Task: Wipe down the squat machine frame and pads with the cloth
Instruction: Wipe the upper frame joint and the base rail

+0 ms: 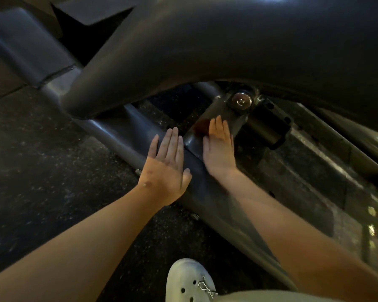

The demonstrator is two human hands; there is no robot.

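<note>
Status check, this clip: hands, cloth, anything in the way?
Left hand flat on dark grey metal frame tube. Right hand flat, pressing blurred reddish-brown cloth against frame joint. No obstruction seen.

Base tube [127,131] lies on the floor [42,160], running from far left to near right. The left hand [165,162] rests on the tube; the right hand [218,147], just beside it, lies on a strut [222,105] branching back toward a pivot bolt [241,102]. A curved arm [205,51] arches above both; a shoe [188,282] stands nearest the viewer.
</note>
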